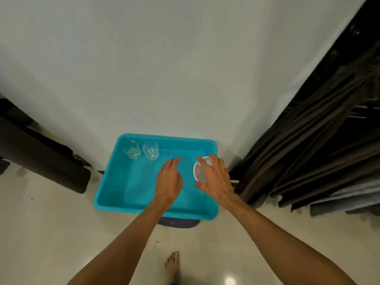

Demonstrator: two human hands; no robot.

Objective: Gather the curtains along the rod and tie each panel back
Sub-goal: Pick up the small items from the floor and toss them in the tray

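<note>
A dark brown curtain (320, 145) hangs in folds at the right and reaches the floor beside a turquoise plastic tub (107, 194). My right hand (216, 179) grips a clear plastic cup (201, 171) over the tub's right side, with the cup's mouth turned toward me. My left hand (169, 179) hovers over the middle of the tub with straight fingers and holds nothing. Two clear glasses (141, 150) stand in the tub's far left corner. No curtain rod or tie is in view.
A white wall (164, 68) fills the back. A dark piece of furniture (37, 153) stands at the left. The tub rests on a dark low stand (178, 223) on glossy cream floor tiles. My bare foot (172, 266) is below it.
</note>
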